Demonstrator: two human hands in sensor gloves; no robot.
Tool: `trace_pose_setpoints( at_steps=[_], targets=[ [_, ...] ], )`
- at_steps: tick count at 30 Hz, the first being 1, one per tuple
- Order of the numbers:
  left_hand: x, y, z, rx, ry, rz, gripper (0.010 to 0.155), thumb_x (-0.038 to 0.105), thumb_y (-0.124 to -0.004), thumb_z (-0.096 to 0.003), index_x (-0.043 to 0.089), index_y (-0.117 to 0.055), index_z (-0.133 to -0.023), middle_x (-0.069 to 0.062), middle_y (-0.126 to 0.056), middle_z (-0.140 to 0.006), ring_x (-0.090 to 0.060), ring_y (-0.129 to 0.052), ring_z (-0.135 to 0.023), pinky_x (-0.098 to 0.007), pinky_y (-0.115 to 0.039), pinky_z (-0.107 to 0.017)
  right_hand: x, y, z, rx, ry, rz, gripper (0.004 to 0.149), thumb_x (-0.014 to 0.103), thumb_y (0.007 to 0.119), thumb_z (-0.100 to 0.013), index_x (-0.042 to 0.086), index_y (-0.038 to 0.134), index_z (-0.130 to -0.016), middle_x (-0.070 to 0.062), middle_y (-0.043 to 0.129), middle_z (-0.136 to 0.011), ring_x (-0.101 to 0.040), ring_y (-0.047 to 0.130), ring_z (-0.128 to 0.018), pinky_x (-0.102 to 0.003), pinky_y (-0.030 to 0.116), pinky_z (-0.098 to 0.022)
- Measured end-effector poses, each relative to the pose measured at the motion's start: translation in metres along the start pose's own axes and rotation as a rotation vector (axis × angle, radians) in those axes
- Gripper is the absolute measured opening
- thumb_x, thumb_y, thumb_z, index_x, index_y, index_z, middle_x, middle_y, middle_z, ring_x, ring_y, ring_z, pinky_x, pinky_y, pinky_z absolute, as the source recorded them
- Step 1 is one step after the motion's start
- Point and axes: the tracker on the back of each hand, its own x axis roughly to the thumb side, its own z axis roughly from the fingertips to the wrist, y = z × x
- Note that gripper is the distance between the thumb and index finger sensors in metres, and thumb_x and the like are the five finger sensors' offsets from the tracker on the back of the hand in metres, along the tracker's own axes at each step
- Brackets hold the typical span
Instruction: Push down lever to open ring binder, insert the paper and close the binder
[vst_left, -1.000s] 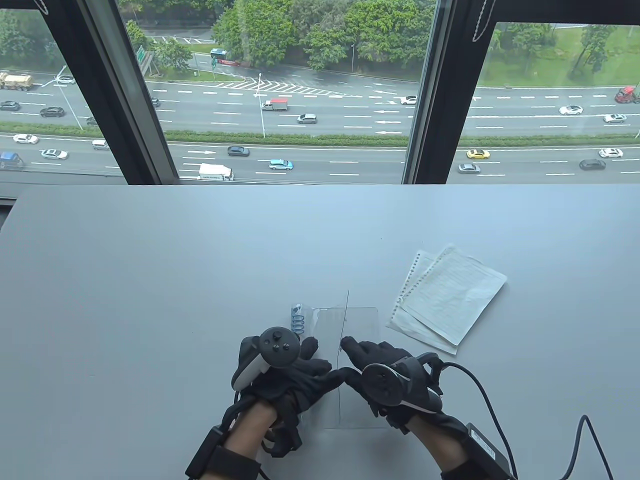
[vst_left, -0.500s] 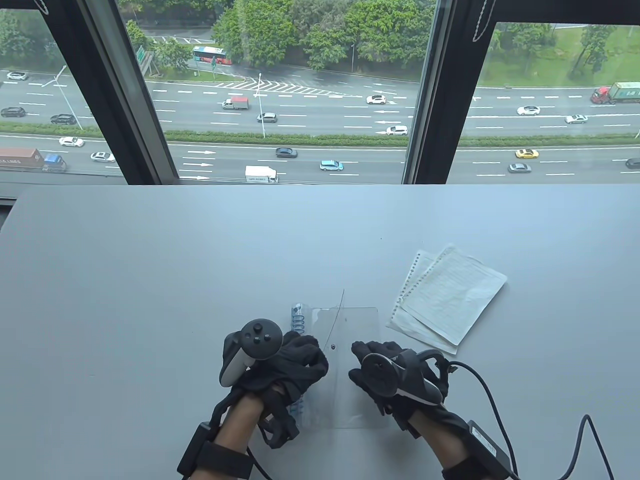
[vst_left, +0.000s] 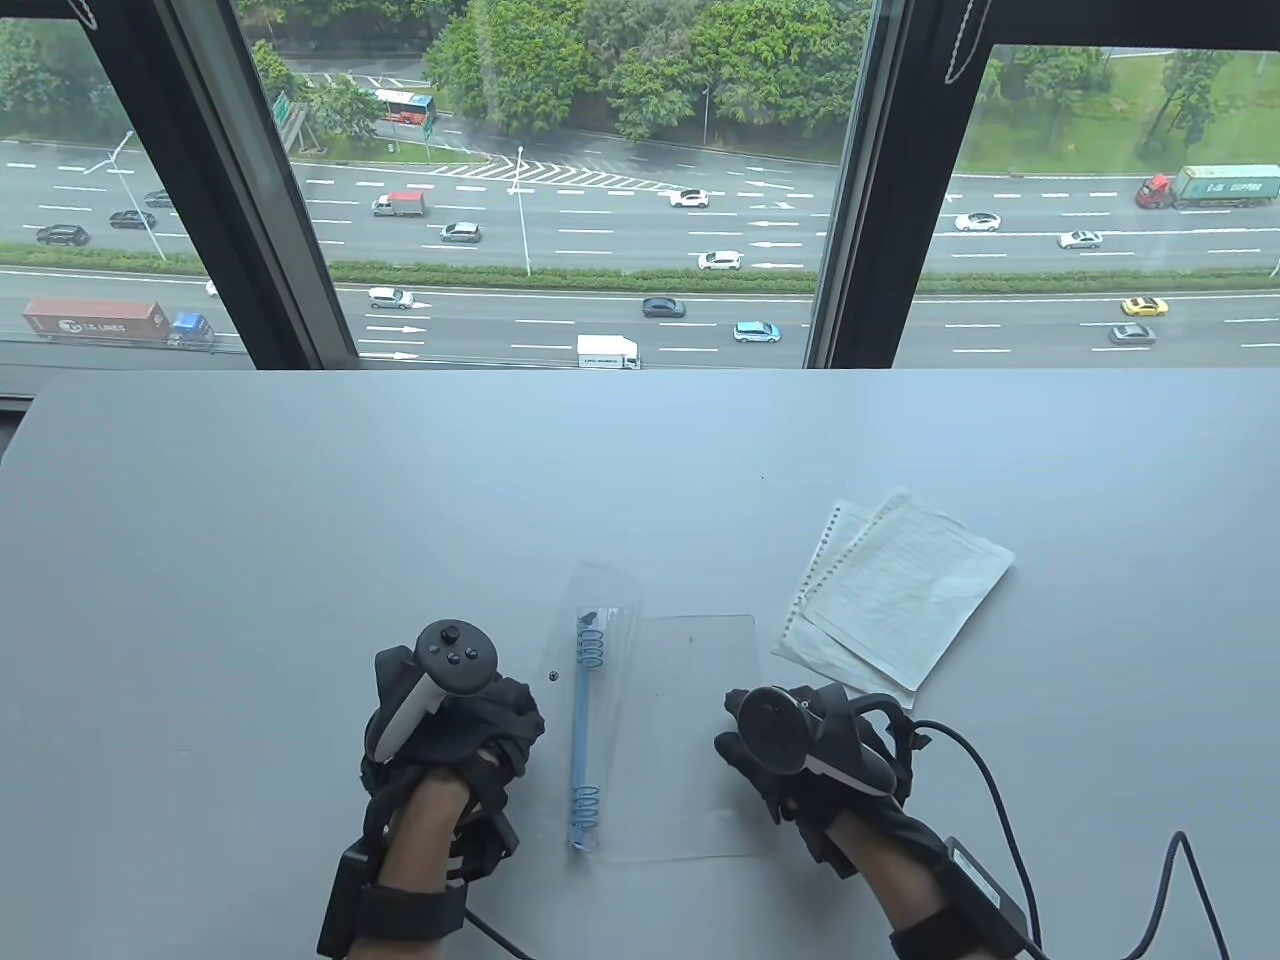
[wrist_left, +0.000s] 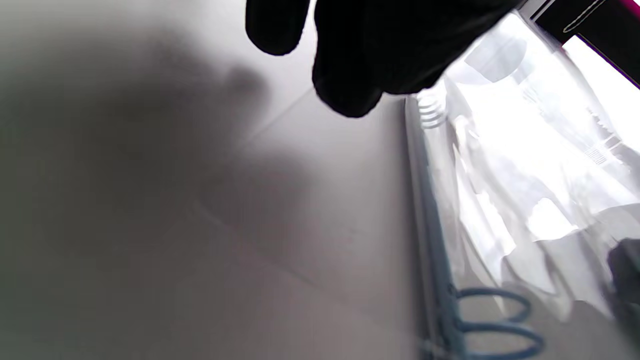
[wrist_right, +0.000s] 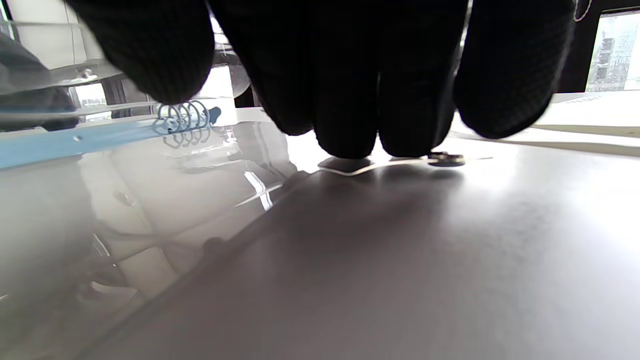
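Observation:
A clear plastic binder lies open near the table's front edge, its blue ring spine (vst_left: 582, 740) (wrist_left: 431, 225) (wrist_right: 75, 142) running front to back with rings (vst_left: 590, 648) (wrist_right: 182, 117) at both ends. My left hand (vst_left: 505, 725) has curled fingers (wrist_left: 345, 95) on the edge of the front cover (vst_left: 590, 600), which is swung over to the left and stands tilted. My right hand (vst_left: 738, 745) rests its fingertips (wrist_right: 345, 137) on the right edge of the back cover (vst_left: 690, 690), beside a snap button (wrist_right: 444, 159). Punched printed sheets (vst_left: 900, 590) lie to the right.
A black cable (vst_left: 1000, 800) trails from my right wrist across the table's front right. The grey table (vst_left: 300, 520) ends at a window at the back.
My left hand has swung the front cover from upright over to the left, baring the blue spine. My right hand drew back slightly to the right edge of the back cover.

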Motion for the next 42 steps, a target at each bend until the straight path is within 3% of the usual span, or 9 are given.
trace_pose_setpoints(
  at_steps=[9,15,19,21,23,25,28,37,42],
  targets=[
    [-0.023,0.010,0.000,-0.002,0.208,-0.103,0.051,0.043,-0.075,-0.0464,0.016,-0.079,-0.090,-0.011,-0.043,-0.115,-0.037,-0.017,-0.103,-0.059,-0.025,-0.073,0.000,-0.001,0.000,0.000,0.000,-0.006,0.058,0.055,0.077,-0.044,0.022,0.085,-0.091,-0.008,0.092,-0.089,-0.039,0.094,-0.077,-0.051,0.084,-0.050],
    [-0.021,0.012,0.002,0.038,0.203,-0.107,0.068,0.044,-0.075,-0.0468,0.021,-0.058,-0.108,-0.011,-0.034,-0.119,-0.038,-0.012,-0.104,-0.060,-0.025,-0.073,0.000,-0.001,0.000,-0.001,-0.001,-0.006,0.058,0.055,0.077,-0.044,0.022,0.085,-0.091,-0.007,0.092,-0.089,-0.039,0.094,-0.077,-0.051,0.084,-0.050],
    [-0.008,0.017,0.004,0.208,-0.014,-0.082,0.080,0.034,-0.073,-0.0465,0.050,-0.021,-0.105,-0.004,-0.020,-0.119,-0.039,-0.015,-0.105,-0.062,-0.026,-0.073,0.000,-0.001,0.000,-0.001,0.000,-0.006,0.058,0.055,0.077,-0.044,0.022,0.085,-0.091,-0.007,0.093,-0.089,-0.039,0.094,-0.077,-0.051,0.084,-0.050],
    [0.005,0.020,0.009,0.322,-0.293,-0.041,0.078,0.026,-0.072,-0.0458,0.056,-0.028,-0.103,0.000,-0.021,-0.119,-0.038,-0.020,-0.106,-0.062,-0.028,-0.073,0.000,-0.001,0.000,0.000,0.000,-0.007,0.058,0.055,0.077,-0.044,0.022,0.085,-0.091,-0.008,0.092,-0.089,-0.039,0.094,-0.077,-0.051,0.084,-0.050],
    [0.014,0.022,0.016,0.392,-0.370,-0.050,0.073,0.021,-0.071,-0.0452,0.054,-0.044,-0.104,-0.001,-0.030,-0.119,-0.037,-0.024,-0.106,-0.062,-0.031,-0.073,0.000,-0.001,0.000,-0.002,-0.001,-0.002,0.058,0.055,0.077,-0.044,0.022,0.085,-0.091,-0.008,0.092,-0.089,-0.039,0.094,-0.077,-0.051,0.084,-0.050],
    [0.021,0.023,0.023,0.429,-0.449,-0.040,0.057,0.018,-0.069,-0.0441,0.041,-0.079,-0.095,-0.001,-0.042,-0.119,-0.036,-0.029,-0.107,-0.062,-0.033,-0.073,0.001,-0.001,0.000,-0.001,-0.002,0.001,0.058,0.055,0.077,-0.044,0.022,0.085,-0.092,-0.008,0.092,-0.089,-0.039,0.094,-0.077,-0.051,0.084,-0.050],
    [0.023,0.020,0.025,0.341,-0.443,-0.027,0.049,0.020,-0.069,-0.0447,0.033,-0.089,-0.088,-0.001,-0.045,-0.118,-0.034,-0.026,-0.107,-0.061,-0.031,-0.073,0.000,-0.001,0.000,0.001,-0.001,-0.002,0.058,0.055,0.077,-0.044,0.022,0.085,-0.092,-0.008,0.092,-0.089,-0.039,0.094,-0.077,-0.051,0.084,-0.050],
    [0.015,0.004,0.008,0.100,-0.318,-0.008,0.051,0.027,-0.072,-0.0447,0.024,-0.085,-0.094,0.000,-0.046,-0.118,-0.035,-0.029,-0.106,-0.060,-0.033,-0.073,0.001,-0.001,0.000,-0.001,-0.001,-0.001,0.058,0.055,0.077,-0.044,0.022,0.085,-0.091,-0.008,0.093,-0.089,-0.039,0.094,-0.077,-0.051,0.084,-0.050],
    [0.014,-0.007,0.005,-0.081,-0.251,-0.001,0.071,0.060,-0.076,-0.0432,0.025,-0.071,-0.105,-0.001,-0.034,-0.121,-0.037,-0.023,-0.107,-0.061,-0.030,-0.073,0.002,-0.001,0.000,0.000,-0.001,0.004,0.058,0.055,0.077,-0.044,0.022,0.085,-0.091,-0.008,0.093,-0.089,-0.039,0.094,-0.077,-0.051,0.084,-0.050]
  ],
)
